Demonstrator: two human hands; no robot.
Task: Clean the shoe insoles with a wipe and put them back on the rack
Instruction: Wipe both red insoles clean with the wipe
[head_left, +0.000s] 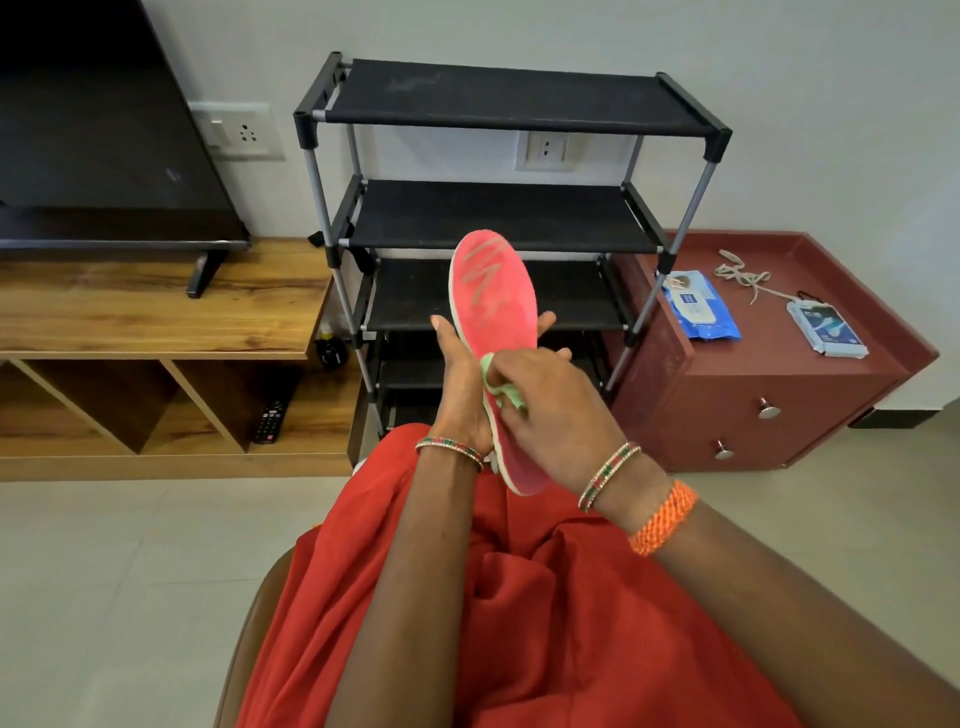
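Note:
A pink insole (491, 296) with grey zigzag marks stands nearly upright in front of me, toe end up. My left hand (462, 384) grips it from behind, thumb on its left edge and fingertips showing past its right edge. My right hand (550, 410) holds a pale green wipe (501, 384) and presses it against the lower half of the insole. Behind stands the black shoe rack (498, 218), and the shelves I can see hold nothing. The insole's heel end is partly hidden by my right wrist.
A maroon drawer cabinet (779, 395) right of the rack carries a blue wipe pack (698, 306), a second pack (826, 330) and a loose lace (743, 275). A wooden TV unit (156, 317) with a TV and a remote (269, 421) stands on the left. My red garment covers my lap.

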